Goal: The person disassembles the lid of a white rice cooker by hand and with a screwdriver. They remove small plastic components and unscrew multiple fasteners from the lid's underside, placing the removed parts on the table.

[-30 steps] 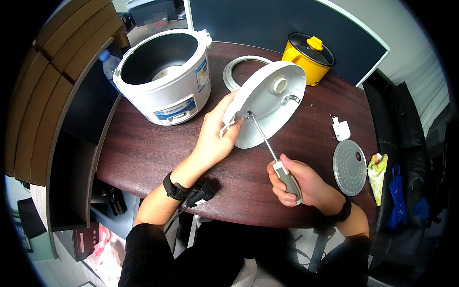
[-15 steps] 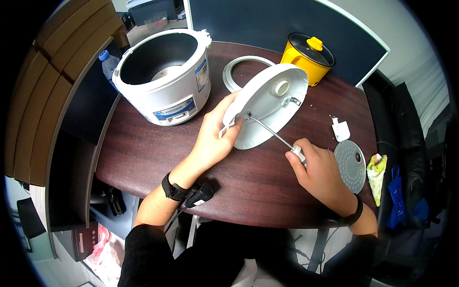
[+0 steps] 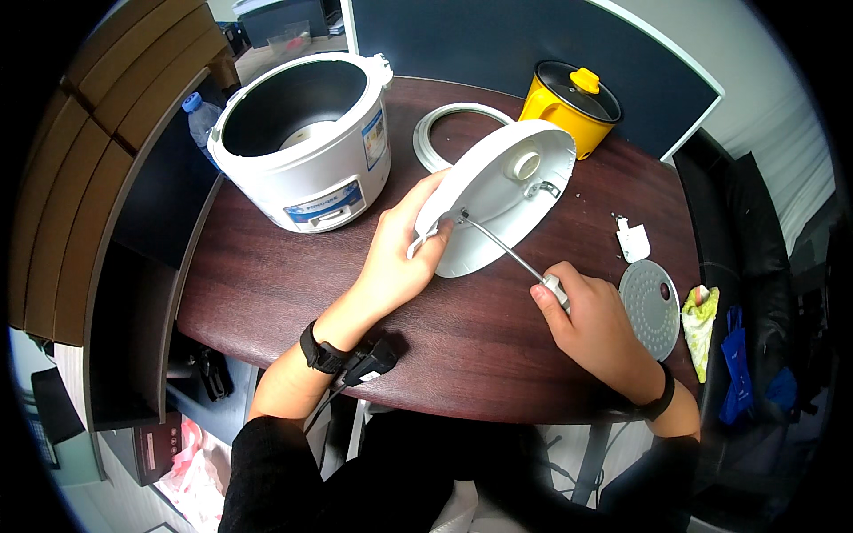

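My left hand point(image 3: 402, 249) grips the near left edge of a white rounded lid point(image 3: 498, 222), which is tilted up with its inside showing a round fitting point(image 3: 522, 164) and a metal bracket point(image 3: 543, 189). My right hand point(image 3: 586, 324) is closed on the handle of a screwdriver point(image 3: 515, 255), whose metal shaft reaches to a small dark fastener spot point(image 3: 463, 215) inside the lid, near my left thumb. Behind the lid lies a white ring point(image 3: 426, 129). A perforated grey disc point(image 3: 650, 302) and a small white plastic piece point(image 3: 633, 241) lie to the right.
A white cooker body point(image 3: 329, 182) stands back left on the wooden desk point(image 3: 249, 293), a yellow pot point(image 3: 586, 133) back right. A water bottle point(image 3: 203, 120), cartons point(image 3: 62, 204), a dark partition point(image 3: 444, 40), a black plug point(image 3: 369, 360), a patterned cloth point(image 3: 700, 329) and a dark sofa point(image 3: 746, 222) surround it.
Since a second ago my right hand has moved up and right and turned back-upward on the screwdriver, changing the shaft's angle. The lid has tilted slightly; my left hand is almost unchanged.
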`<state>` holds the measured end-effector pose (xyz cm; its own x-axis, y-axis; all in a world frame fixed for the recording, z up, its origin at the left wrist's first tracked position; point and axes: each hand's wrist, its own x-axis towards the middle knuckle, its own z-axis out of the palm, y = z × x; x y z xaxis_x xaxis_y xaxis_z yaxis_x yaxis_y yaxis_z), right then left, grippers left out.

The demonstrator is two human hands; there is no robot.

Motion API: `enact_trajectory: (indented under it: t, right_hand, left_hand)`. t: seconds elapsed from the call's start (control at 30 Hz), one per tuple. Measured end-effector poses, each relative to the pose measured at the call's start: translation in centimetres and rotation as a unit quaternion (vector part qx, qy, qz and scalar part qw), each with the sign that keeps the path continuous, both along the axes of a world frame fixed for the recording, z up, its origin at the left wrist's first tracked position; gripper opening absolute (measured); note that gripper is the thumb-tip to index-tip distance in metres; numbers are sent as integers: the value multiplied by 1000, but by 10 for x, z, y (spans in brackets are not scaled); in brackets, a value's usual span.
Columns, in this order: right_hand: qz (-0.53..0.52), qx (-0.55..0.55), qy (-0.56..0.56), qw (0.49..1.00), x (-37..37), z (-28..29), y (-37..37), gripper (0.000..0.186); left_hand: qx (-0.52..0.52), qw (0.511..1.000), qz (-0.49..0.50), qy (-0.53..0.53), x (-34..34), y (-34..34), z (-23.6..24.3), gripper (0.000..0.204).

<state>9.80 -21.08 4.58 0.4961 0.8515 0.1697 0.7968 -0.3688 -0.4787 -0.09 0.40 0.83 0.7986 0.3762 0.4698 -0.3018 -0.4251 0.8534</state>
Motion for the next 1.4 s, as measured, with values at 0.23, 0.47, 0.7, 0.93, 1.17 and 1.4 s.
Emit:
enact_trajectory:
  t: [0.23,0.47,0.7,0.93,1.17,1.4]
  right_hand:
    - [0,-13,-7,1000,0,1,1,23]
    - [39,-52,524,849,9,-17,4,28]
    - [57,17,740,670,-2,-31,5,37]
    - [3,22,138,990,2,-11,4,21]
    - [4,1,-31,999,0,-9,4,24]
    - [13,-18,648,761,3,-28,9,37]
  left_hand:
    - [-4,1000,-7,2,0,0,1,47]
    - [4,1000,-1,10,-3,0,2,48]
    - [39,998,35,-28,2,1,-3,50]
    - [29,999,26,-14,0,-1,2,50]
    - [43,998,22,-29,0,2,-2,50]
    - [33,999,15,-28,0,1,-1,49]
